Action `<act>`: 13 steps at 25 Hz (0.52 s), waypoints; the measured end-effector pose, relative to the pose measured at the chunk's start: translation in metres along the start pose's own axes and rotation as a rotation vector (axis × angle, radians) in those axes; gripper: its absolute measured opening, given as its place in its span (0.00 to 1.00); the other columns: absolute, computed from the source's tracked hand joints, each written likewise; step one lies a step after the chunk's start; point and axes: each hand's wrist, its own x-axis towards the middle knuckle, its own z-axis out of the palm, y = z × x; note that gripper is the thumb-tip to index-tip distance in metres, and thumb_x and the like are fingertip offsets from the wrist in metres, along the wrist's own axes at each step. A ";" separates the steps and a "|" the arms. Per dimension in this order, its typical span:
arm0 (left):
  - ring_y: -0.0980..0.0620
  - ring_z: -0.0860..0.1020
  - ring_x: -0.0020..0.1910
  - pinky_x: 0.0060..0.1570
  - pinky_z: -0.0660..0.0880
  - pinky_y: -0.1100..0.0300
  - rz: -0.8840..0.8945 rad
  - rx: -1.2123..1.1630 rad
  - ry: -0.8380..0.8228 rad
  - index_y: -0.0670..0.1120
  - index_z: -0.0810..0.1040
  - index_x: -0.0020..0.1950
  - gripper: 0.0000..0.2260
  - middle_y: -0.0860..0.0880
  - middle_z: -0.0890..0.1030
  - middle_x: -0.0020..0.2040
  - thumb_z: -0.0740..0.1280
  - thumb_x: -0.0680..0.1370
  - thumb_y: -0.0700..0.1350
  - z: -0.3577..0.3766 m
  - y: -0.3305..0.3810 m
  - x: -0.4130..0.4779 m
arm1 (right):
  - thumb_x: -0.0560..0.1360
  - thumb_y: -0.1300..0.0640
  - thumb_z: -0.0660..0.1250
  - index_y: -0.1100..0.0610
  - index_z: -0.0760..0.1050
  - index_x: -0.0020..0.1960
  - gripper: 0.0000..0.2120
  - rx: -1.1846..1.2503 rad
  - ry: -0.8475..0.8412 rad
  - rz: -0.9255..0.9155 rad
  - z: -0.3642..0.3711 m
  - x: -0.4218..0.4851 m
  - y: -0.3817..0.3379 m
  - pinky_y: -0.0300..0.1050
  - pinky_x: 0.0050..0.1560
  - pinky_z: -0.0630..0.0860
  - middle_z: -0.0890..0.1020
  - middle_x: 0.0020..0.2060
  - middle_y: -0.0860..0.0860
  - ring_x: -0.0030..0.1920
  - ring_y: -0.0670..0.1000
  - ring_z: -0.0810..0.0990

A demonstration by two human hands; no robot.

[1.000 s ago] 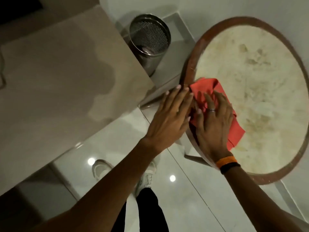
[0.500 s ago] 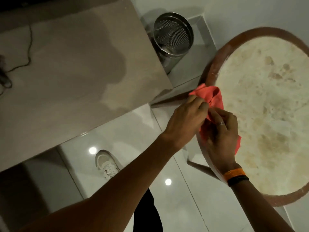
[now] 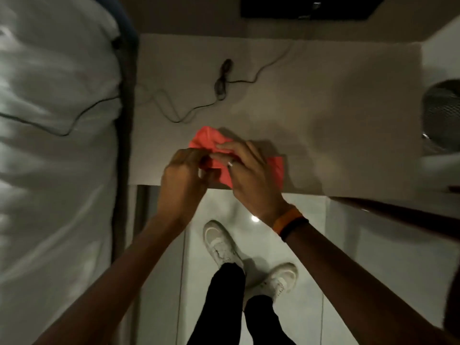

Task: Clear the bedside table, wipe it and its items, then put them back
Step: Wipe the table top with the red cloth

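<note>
I've got both hands, left hand (image 3: 184,175) and right hand (image 3: 251,175), pinched together on the red cloth (image 3: 211,141) bunched over the surface's (image 3: 336,100) near edge.

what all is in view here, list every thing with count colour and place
crumpled red-orange cloth: 1, red-orange, on the near edge of the table, held by both hands
rectangular beige bedside table top: 1, beige, centre of view
thin black cable: 1, black, on the table's far left part, running onto the bed
white-sheeted bed: 1, white, left side
perforated metal bin: 1, silver, right edge, partly cut off
dark flat object: 1, black, top edge; cannot tell what it is
glossy pale floor tiles: pale grey, below the table
white shoes: 2, white, on the floor
orange and black wristbands: 2, right wrist
silver ring: 1, right hand finger
left hand: gripping the cloth
right hand: gripping the cloth
</note>
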 end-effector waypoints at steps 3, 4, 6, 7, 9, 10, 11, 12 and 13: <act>0.38 0.80 0.50 0.48 0.79 0.48 -0.158 0.135 0.075 0.40 0.82 0.56 0.12 0.39 0.83 0.52 0.74 0.73 0.36 -0.020 -0.082 -0.010 | 0.74 0.63 0.68 0.51 0.78 0.68 0.23 -0.083 -0.178 -0.216 0.046 0.047 -0.029 0.54 0.65 0.72 0.77 0.70 0.49 0.68 0.51 0.75; 0.35 0.79 0.55 0.52 0.80 0.45 -0.213 0.169 0.071 0.39 0.82 0.58 0.14 0.37 0.82 0.55 0.74 0.72 0.37 -0.022 -0.107 -0.020 | 0.77 0.60 0.66 0.50 0.76 0.70 0.21 -0.156 -0.232 -0.287 0.060 0.055 -0.036 0.54 0.68 0.69 0.74 0.73 0.50 0.71 0.51 0.74; 0.34 0.70 0.70 0.65 0.74 0.41 -0.269 0.186 0.025 0.38 0.76 0.67 0.22 0.35 0.74 0.69 0.73 0.76 0.44 -0.018 -0.137 -0.040 | 0.82 0.55 0.61 0.51 0.69 0.76 0.22 -0.286 -0.371 -0.358 0.081 0.057 -0.037 0.58 0.76 0.63 0.66 0.79 0.52 0.78 0.52 0.65; 0.33 0.64 0.75 0.71 0.70 0.40 -0.239 0.209 0.014 0.39 0.72 0.73 0.26 0.35 0.69 0.74 0.71 0.77 0.47 -0.013 -0.145 -0.048 | 0.83 0.55 0.58 0.51 0.63 0.79 0.24 -0.325 -0.436 -0.369 0.089 0.055 -0.036 0.60 0.78 0.59 0.60 0.81 0.53 0.81 0.53 0.59; 0.33 0.56 0.80 0.75 0.63 0.36 -0.139 0.239 -0.021 0.42 0.64 0.79 0.30 0.35 0.61 0.80 0.68 0.80 0.48 -0.001 -0.153 -0.055 | 0.85 0.54 0.54 0.51 0.53 0.82 0.27 -0.378 -0.497 -0.396 0.098 0.057 -0.031 0.61 0.80 0.53 0.51 0.83 0.53 0.83 0.54 0.49; 0.35 0.54 0.81 0.76 0.61 0.36 -0.106 0.241 -0.039 0.43 0.63 0.80 0.29 0.36 0.59 0.81 0.65 0.82 0.49 0.005 -0.152 -0.055 | 0.85 0.55 0.53 0.52 0.49 0.82 0.28 -0.410 -0.522 -0.405 0.098 0.058 -0.028 0.61 0.81 0.52 0.48 0.83 0.54 0.83 0.54 0.46; 0.36 0.53 0.82 0.77 0.60 0.37 -0.091 0.239 -0.035 0.43 0.62 0.81 0.27 0.37 0.58 0.81 0.61 0.84 0.50 0.010 -0.153 -0.050 | 0.84 0.56 0.54 0.52 0.46 0.83 0.30 -0.439 -0.537 -0.411 0.098 0.061 -0.025 0.60 0.81 0.51 0.46 0.83 0.54 0.83 0.54 0.44; 0.37 0.52 0.82 0.78 0.58 0.38 -0.100 0.229 -0.036 0.44 0.61 0.81 0.25 0.37 0.57 0.82 0.57 0.85 0.51 0.014 -0.150 -0.043 | 0.83 0.56 0.56 0.52 0.44 0.83 0.32 -0.454 -0.547 -0.417 0.096 0.061 -0.025 0.60 0.81 0.51 0.44 0.83 0.54 0.83 0.54 0.43; 0.38 0.51 0.82 0.79 0.56 0.40 -0.116 0.206 -0.026 0.44 0.61 0.81 0.25 0.37 0.56 0.82 0.55 0.86 0.52 0.017 -0.150 -0.033 | 0.82 0.56 0.59 0.52 0.44 0.83 0.35 -0.467 -0.559 -0.407 0.096 0.066 -0.024 0.60 0.81 0.51 0.44 0.83 0.54 0.83 0.54 0.43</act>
